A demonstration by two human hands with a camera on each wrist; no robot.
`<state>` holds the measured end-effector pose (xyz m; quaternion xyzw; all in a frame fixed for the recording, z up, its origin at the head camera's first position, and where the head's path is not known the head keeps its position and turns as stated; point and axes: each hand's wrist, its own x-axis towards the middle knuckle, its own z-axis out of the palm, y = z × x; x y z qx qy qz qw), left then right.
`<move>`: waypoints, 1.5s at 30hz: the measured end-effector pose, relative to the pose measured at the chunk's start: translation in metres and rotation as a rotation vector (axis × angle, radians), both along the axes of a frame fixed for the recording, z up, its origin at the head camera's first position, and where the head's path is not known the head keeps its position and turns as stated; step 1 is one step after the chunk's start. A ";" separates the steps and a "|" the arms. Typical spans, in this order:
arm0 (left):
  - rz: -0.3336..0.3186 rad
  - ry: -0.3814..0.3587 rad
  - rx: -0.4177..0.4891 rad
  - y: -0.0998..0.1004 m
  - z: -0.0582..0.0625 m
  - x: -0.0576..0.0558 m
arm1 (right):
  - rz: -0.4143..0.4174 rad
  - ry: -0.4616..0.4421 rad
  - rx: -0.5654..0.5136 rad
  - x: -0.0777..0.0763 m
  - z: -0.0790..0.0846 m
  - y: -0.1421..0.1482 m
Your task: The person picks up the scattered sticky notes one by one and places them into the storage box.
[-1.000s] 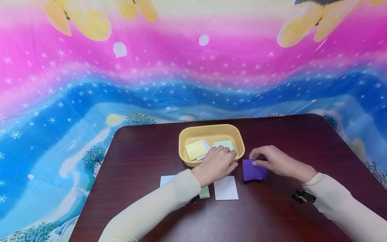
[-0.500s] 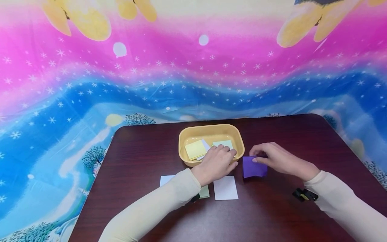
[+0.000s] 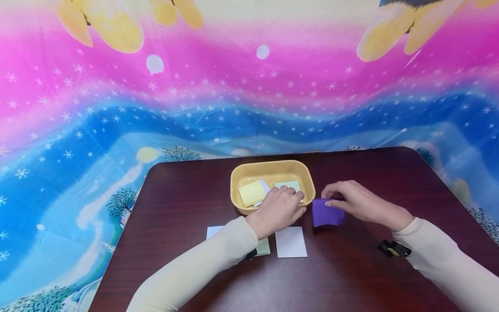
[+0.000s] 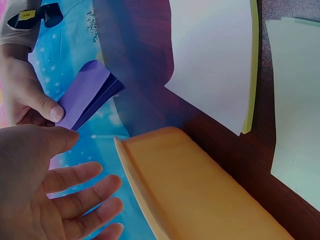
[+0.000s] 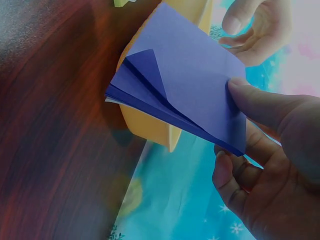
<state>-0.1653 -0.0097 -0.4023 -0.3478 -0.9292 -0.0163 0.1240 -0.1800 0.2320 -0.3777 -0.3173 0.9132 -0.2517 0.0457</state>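
A pad of purple sticky notes [image 5: 195, 70] is pinched along one edge between the thumb and fingers of my right hand [image 3: 358, 203]. In the right wrist view its loose sheets fan apart at the far end, and one corner is folded over. My left hand [image 3: 278, 212] hangs over the near rim of a yellow plastic basket [image 3: 235, 186], its fingers relaxed and spread with nothing in them, as the left wrist view shows. Inside the basket lie a yellow sticky-note pad [image 3: 251, 193] and a pale green one [image 3: 286, 186], partly behind my left fingers.
A white sticky-note pad [image 3: 291, 242] lies on the dark wooden table [image 3: 187, 199] in front of the basket. Left of it are a pale green pad [image 3: 263, 248] and another white one [image 3: 213, 232], partly under my left sleeve. A patterned cloth [image 3: 218, 86] hangs behind the table.
My right hand has risen a little and moved slightly away from me, lifting the purple sticky notes toward the basket's right end. The left hand has hardly moved.
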 end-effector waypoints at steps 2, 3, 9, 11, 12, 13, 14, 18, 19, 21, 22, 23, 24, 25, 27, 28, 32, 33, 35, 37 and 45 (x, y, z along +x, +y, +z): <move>0.002 -0.008 0.000 0.000 0.000 -0.001 | 0.001 0.002 -0.001 0.000 0.001 -0.001; 0.003 -0.012 0.001 0.000 0.001 -0.001 | 0.000 0.004 -0.001 0.000 0.002 -0.001; 0.008 -0.005 0.016 -0.002 0.002 -0.002 | -0.002 0.012 -0.001 -0.001 0.005 -0.003; 0.010 -0.004 0.017 -0.002 0.002 -0.002 | -0.004 0.012 -0.001 -0.002 0.006 -0.003; 0.011 -0.006 0.019 -0.002 0.002 -0.003 | -0.006 0.007 -0.002 -0.002 0.007 -0.003; 0.012 -0.008 0.018 -0.003 0.002 -0.003 | -0.007 0.005 -0.003 -0.002 0.008 -0.004; 0.014 -0.012 0.017 -0.003 0.002 -0.003 | -0.009 0.002 -0.003 -0.002 0.009 -0.004; 0.021 -0.026 0.014 -0.005 0.002 -0.004 | -0.015 0.002 -0.003 -0.003 0.012 -0.005; 0.022 -0.026 0.013 -0.005 0.002 -0.004 | -0.016 0.006 -0.003 -0.003 0.012 -0.005; 0.022 -0.023 0.011 -0.006 0.002 -0.005 | -0.017 0.010 -0.003 -0.003 0.013 -0.006; 0.020 -0.019 0.012 -0.006 0.002 -0.005 | -0.018 0.012 -0.004 -0.003 0.014 -0.006; 0.018 -0.016 0.013 -0.006 0.003 -0.005 | -0.018 0.013 -0.004 -0.003 0.014 -0.007; 0.016 -0.014 0.015 -0.007 0.003 -0.005 | -0.018 0.014 -0.006 -0.003 0.014 -0.007; 0.015 -0.012 0.017 -0.007 0.003 -0.006 | -0.019 0.017 -0.006 -0.004 0.015 -0.007; 0.015 -0.011 0.016 -0.008 0.004 -0.006 | -0.024 0.027 -0.005 -0.004 0.015 -0.008; 0.016 -0.011 0.015 -0.008 0.004 -0.006 | -0.026 0.033 -0.005 -0.004 0.016 -0.009; 0.028 -0.022 0.006 -0.010 0.005 -0.007 | -0.029 0.053 -0.004 -0.006 0.016 -0.011; 0.031 -0.025 0.006 -0.010 0.005 -0.007 | -0.027 0.055 -0.005 -0.007 0.016 -0.011; 0.038 -0.030 0.007 -0.012 0.006 -0.007 | -0.024 0.056 -0.006 -0.007 0.016 -0.012; 0.040 -0.034 0.010 -0.013 0.007 -0.008 | -0.022 0.055 -0.009 -0.008 0.016 -0.013; 0.049 -0.047 0.017 -0.016 0.007 -0.009 | -0.023 0.036 -0.010 -0.011 0.019 -0.016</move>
